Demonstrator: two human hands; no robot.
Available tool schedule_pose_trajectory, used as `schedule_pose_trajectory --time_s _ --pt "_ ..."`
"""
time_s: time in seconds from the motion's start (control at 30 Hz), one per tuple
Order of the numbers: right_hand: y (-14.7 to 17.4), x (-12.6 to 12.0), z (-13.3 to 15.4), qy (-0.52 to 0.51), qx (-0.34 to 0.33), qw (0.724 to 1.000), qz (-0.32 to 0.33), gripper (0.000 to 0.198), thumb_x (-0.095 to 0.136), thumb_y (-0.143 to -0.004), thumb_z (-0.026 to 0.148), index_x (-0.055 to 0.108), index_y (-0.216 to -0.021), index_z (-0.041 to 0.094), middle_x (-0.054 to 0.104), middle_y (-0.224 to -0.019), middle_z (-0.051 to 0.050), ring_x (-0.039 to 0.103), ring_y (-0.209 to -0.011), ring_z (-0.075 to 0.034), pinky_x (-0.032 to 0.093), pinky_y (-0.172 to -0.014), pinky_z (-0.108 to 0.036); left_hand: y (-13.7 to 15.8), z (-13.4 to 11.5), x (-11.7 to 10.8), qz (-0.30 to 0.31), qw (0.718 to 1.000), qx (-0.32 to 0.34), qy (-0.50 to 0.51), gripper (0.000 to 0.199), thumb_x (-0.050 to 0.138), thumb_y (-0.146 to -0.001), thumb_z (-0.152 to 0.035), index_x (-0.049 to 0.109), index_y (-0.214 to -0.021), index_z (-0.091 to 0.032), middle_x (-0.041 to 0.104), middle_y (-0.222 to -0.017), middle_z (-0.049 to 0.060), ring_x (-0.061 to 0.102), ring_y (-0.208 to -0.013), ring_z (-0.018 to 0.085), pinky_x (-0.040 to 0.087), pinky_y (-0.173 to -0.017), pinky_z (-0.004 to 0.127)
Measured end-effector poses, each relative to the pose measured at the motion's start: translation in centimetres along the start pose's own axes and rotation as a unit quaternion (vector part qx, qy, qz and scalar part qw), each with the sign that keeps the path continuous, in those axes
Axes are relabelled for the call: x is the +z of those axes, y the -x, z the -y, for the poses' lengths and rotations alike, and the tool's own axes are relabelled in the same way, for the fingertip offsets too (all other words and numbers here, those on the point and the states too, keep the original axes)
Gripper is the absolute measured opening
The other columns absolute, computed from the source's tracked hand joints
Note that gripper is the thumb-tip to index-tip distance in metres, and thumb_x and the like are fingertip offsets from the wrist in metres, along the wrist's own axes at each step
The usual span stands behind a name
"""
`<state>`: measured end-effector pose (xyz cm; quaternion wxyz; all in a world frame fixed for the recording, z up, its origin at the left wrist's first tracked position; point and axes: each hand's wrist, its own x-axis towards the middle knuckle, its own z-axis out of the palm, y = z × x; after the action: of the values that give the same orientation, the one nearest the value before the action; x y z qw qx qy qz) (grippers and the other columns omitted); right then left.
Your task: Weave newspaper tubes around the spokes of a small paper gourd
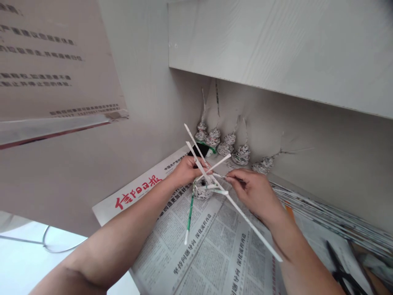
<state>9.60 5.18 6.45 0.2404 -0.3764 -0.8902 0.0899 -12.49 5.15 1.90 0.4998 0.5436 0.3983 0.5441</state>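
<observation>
Newspaper (196, 246) lies spread in a corner beneath a pale overhanging panel (276, 53). Near its far end is a small round weave (202, 193) of coiled paper; whether it rests on the sheet cannot be told. Strips (251, 224) radiate from the weave, one partly green, another long and white, running to the lower right. Left hand (190, 169): grip closed, thumb and fingers pinching strips above the weave. Right hand (253, 190): grip closed, thumb and forefinger pinching a thin strip just right of the weave. Beyond the hands, five coiled forms (227, 144) with thin stems line the wall (307, 139), the rightmost tilted. Farther right are paper rods (325, 219) and, nearer the viewer, scissors (340, 272). Upper left: a printed notice (55, 61).
</observation>
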Motion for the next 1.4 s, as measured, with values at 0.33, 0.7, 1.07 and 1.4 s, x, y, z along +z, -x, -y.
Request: schedule_pose_trajectory --time_s 0.33,0.7,1.07,1.4 --pt "0.0 0.1 0.2 -0.055 0.045 0.997 -0.006 0.019 0.051 -0.091 0.031 0.068 -0.096 0.025 0.071 -0.088 -0.002 0.063 -0.073 -0.018 0.045 -0.068 -0.029 0.3 -0.8 0.5 -0.013 1.000 -0.007 -0.019 0.029 0.084 -0.056 -0.032 0.071 -0.071 -0.011 0.069 -0.067 0.003 0.063 -0.062 0.014 0.050 -0.060 0.025" --pt "0.2 0.4 1.3 -0.167 0.098 0.980 0.044 0.020 0.056 -0.086 0.032 0.070 -0.098 0.023 0.073 -0.089 -0.002 0.063 -0.072 -0.017 0.045 -0.062 -0.027 0.5 -0.1 0.6 0.034 0.997 0.045 -0.058 0.024 0.079 -0.064 -0.033 0.073 -0.075 -0.013 0.072 -0.071 0.004 0.064 -0.065 0.014 0.051 -0.064 0.024" --pt "-0.2 1.1 1.8 -0.039 0.086 0.995 -0.007 0.015 0.056 -0.084 0.028 0.069 -0.085 0.021 0.067 -0.071 0.000 0.053 -0.058 -0.013 0.034 -0.055 -0.025 0.9 -0.1 0.9 0.034 0.994 0.054 -0.087 0.027 0.078 -0.065 -0.037 0.074 -0.076 -0.013 0.072 -0.072 0.005 0.065 -0.065 0.015 0.052 -0.063 0.024" --pt "0.0 1.4 2.1 -0.108 0.097 0.989 -0.007 0.012 0.058 -0.083 0.028 0.068 -0.081 0.022 0.067 -0.069 0.002 0.057 -0.061 -0.013 0.037 -0.057 -0.024 1.0 0.4 1.1 0.054 0.996 0.046 -0.060 0.026 0.078 -0.066 -0.034 0.074 -0.078 -0.012 0.073 -0.074 0.007 0.066 -0.067 0.016 0.053 -0.064 0.025"
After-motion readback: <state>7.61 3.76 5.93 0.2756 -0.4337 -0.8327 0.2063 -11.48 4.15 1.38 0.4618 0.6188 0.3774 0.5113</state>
